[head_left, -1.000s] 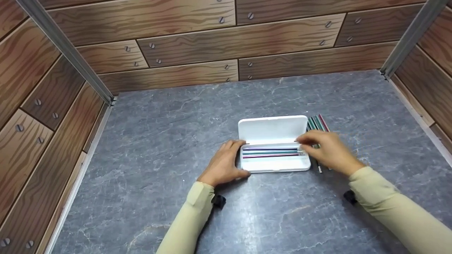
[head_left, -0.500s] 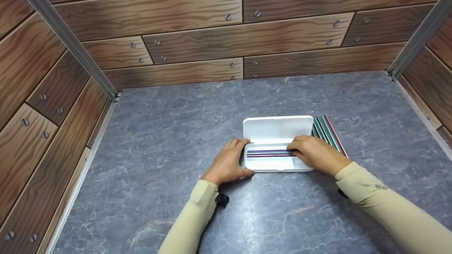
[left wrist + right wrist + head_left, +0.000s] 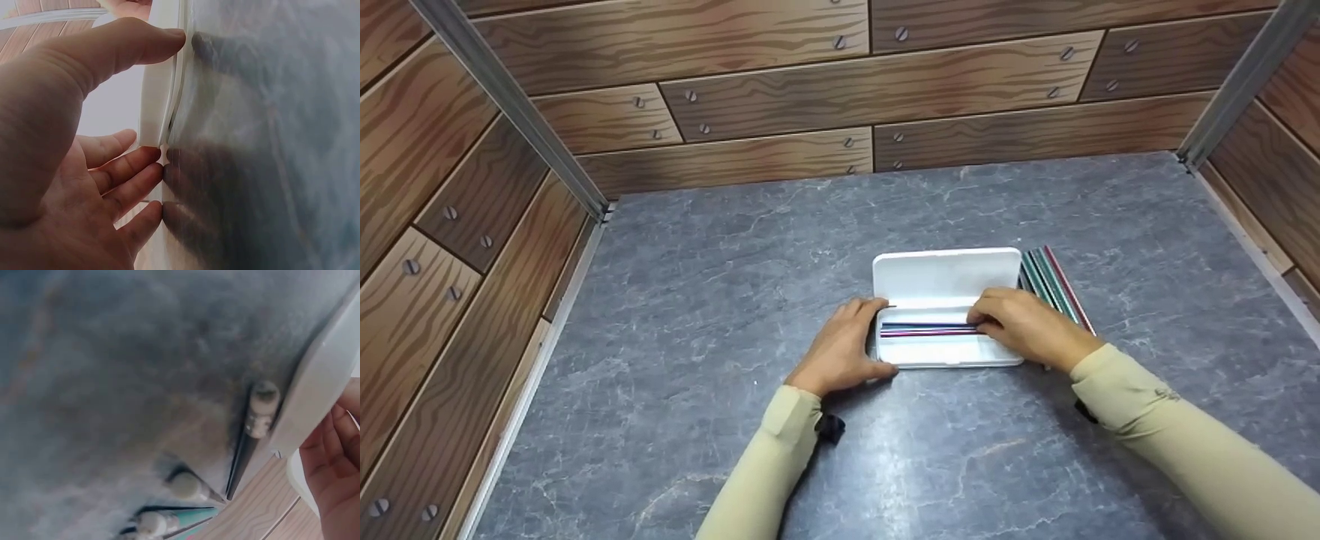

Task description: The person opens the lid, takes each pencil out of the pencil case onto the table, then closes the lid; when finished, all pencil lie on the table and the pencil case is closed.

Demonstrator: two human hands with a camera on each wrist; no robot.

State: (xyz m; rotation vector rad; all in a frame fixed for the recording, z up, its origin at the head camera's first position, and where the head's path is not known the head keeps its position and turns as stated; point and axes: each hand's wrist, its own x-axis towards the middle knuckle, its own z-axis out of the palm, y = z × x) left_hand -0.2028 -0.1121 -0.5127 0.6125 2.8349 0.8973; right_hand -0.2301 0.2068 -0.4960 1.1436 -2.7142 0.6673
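Observation:
A white pencil case [image 3: 930, 352] lies with its lid [image 3: 945, 274] raised at the back. Several pencils [image 3: 922, 330] in dark, blue and pink tones lie lengthwise in it. My left hand [image 3: 840, 349] holds the case's left end, thumb along the front edge and fingers at the back corner; the left wrist view shows the thumb [image 3: 129, 42] against its wall. With thumb and fingertips, my right hand [image 3: 1031, 326] pinches the right ends of the pencils inside, hiding them. In the right wrist view its fingers [image 3: 332, 455] reach behind the case's end wall, partly out of sight.
Several more pencils [image 3: 1054, 285], green, dark and red, lie on the table right of the case, partly under my right hand. Eraser ends, such as a dark pencil [image 3: 253, 433] beside the case, show up close. Wood-patterned walls [image 3: 780, 112] enclose the grey marbled table [image 3: 720, 277].
My right hand has moved left from the case's right edge onto the pencils inside, which now lie closer together. The left hand keeps its hold on the case.

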